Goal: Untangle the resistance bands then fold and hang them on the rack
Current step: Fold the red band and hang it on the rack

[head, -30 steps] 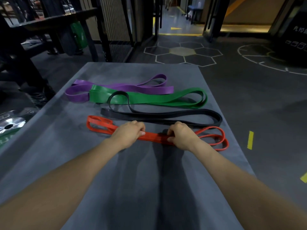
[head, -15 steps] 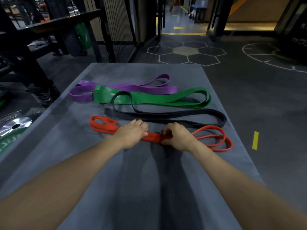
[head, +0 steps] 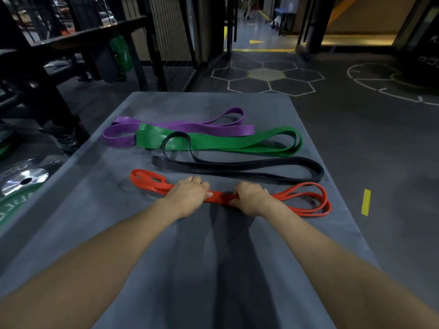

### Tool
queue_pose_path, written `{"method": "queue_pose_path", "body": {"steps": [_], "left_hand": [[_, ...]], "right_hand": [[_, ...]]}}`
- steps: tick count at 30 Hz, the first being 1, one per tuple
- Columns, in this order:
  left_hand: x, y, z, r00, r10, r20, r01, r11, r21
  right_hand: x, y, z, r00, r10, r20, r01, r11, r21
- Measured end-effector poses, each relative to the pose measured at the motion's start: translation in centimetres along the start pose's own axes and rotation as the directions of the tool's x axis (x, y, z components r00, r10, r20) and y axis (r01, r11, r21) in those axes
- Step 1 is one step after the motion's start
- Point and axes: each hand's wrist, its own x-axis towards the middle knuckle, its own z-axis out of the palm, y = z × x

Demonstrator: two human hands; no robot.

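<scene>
Several resistance bands lie side by side on a grey table (head: 166, 269). The red band (head: 306, 203) is nearest me, folded into loops. My left hand (head: 188, 195) and my right hand (head: 251, 198) both grip its middle, fingers curled over it, a short red stretch showing between them. Behind it lies the black band (head: 249, 170), one loop of it crossing onto the green band (head: 237, 143). The purple band (head: 190, 127) lies farthest back, partly under the green one's left end.
Weight plates (head: 21, 184) lie on the floor left of the table. A dark metal rack (head: 78, 51) with shelves stands at the back left. The gym floor with hexagon markings (head: 266, 77) stretches behind and to the right.
My hands have stayed on the red band's middle and drawn slightly closer together. The view has shifted a little; the other bands have not moved.
</scene>
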Motion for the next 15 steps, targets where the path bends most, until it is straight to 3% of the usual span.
{"method": "queue_pose_path", "body": {"steps": [6, 15], "left_hand": [[-1.9, 0.4, -1.5, 0.999, -0.02, 0.042, 0.022, 0.998, -0.065], [-9.1, -2.2, -6.8, 0.994, -0.069, 0.085, 0.095, 0.931, -0.353]], "right_hand": [[-1.3, -0.8, -0.7, 0.997, -0.076, 0.013, 0.077, 0.994, -0.072], [-7.3, -4.3, -4.8, 0.943, -0.334, -0.017, 0.332, 0.931, 0.153]]}}
